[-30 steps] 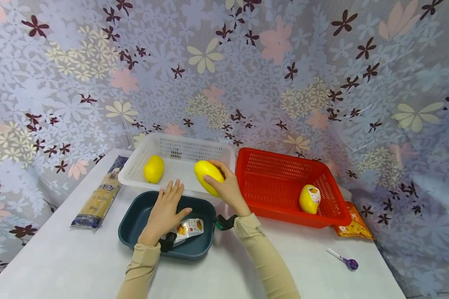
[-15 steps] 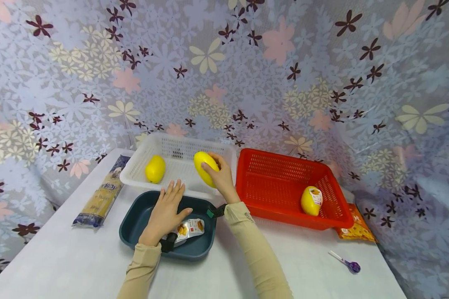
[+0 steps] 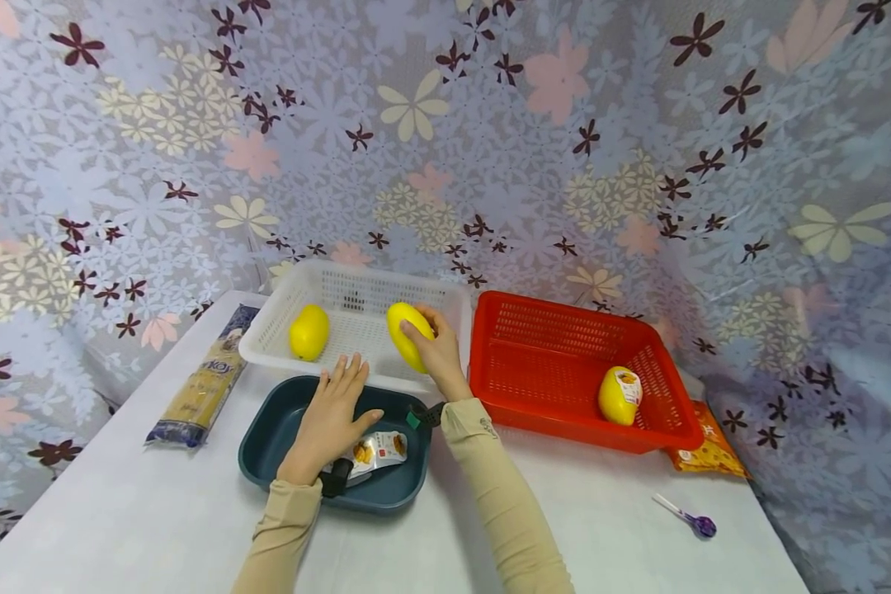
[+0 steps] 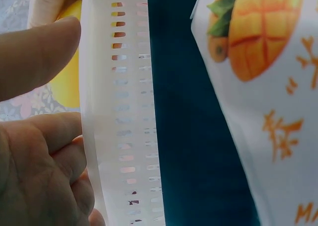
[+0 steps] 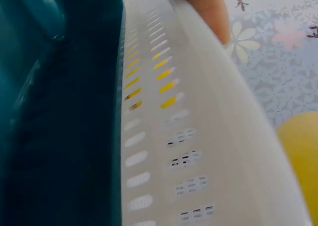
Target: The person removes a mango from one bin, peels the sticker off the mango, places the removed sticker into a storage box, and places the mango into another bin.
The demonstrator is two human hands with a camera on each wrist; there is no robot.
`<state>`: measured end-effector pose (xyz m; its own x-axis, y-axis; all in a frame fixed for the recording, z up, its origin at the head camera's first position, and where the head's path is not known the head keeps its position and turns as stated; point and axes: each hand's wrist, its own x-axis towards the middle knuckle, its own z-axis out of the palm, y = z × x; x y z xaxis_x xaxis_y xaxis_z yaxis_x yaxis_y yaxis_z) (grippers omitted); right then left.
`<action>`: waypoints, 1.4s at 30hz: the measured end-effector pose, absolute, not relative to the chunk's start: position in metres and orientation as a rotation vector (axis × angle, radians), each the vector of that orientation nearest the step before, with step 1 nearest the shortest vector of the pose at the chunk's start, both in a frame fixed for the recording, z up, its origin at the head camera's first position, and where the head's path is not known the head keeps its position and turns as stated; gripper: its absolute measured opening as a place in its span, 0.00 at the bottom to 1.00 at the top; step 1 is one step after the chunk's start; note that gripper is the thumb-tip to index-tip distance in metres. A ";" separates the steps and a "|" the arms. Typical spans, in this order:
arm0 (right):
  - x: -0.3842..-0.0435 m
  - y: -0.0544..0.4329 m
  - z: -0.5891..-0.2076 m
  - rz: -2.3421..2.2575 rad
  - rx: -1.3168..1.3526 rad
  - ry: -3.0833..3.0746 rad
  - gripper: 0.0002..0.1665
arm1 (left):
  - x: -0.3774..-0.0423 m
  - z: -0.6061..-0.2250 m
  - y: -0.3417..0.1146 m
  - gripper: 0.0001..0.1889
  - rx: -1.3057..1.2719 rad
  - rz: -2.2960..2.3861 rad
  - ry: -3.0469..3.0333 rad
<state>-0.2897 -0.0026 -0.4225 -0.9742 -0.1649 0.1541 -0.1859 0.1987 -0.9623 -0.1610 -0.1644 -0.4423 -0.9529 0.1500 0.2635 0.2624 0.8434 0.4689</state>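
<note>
My right hand (image 3: 440,351) grips a yellow mango (image 3: 408,334), held tilted over the right part of the white basket (image 3: 364,375). Part of that mango shows at the edge of the right wrist view (image 5: 300,156). A second yellow mango (image 3: 308,332) lies in the basket's left end. Over the dark teal bin (image 3: 267,470), my left hand (image 3: 330,419) spreads its straight fingers toward the white basket's near rim; in the left wrist view its fingers (image 4: 64,136) are at that rim. A white mango-print packet (image 3: 377,450) lies in the bin, partly hidden by the left wrist.
To the right stands a red basket (image 3: 535,425) holding a yellow mango with a label (image 3: 619,396). An orange snack bag (image 3: 709,450) lies beside it, partly covered. A purple lollipop (image 3: 686,517) lies nearer the front. At left is a pasta packet (image 3: 204,384).
My right hand has carried the mango forward and slightly left, farther over the white basket, then nearly stopped. My left hand has stayed in place.
</note>
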 end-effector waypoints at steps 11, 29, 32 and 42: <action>-0.291 -0.003 -0.425 1.889 0.379 -2.534 0.38 | -0.162 -0.442 -0.163 0.39 -0.316 -0.768 -2.805; -0.294 -0.005 -0.422 1.991 0.345 -2.531 0.33 | -0.162 -0.441 -0.163 0.38 -0.311 -0.780 -2.817; -0.292 -0.001 -0.421 2.019 0.383 -2.428 0.31 | -0.162 -0.441 -0.162 0.39 -0.309 -0.777 -2.814; -0.275 0.024 -0.417 1.914 0.549 -2.269 0.27 | -0.161 -0.444 -0.161 0.39 -0.308 -0.751 -2.793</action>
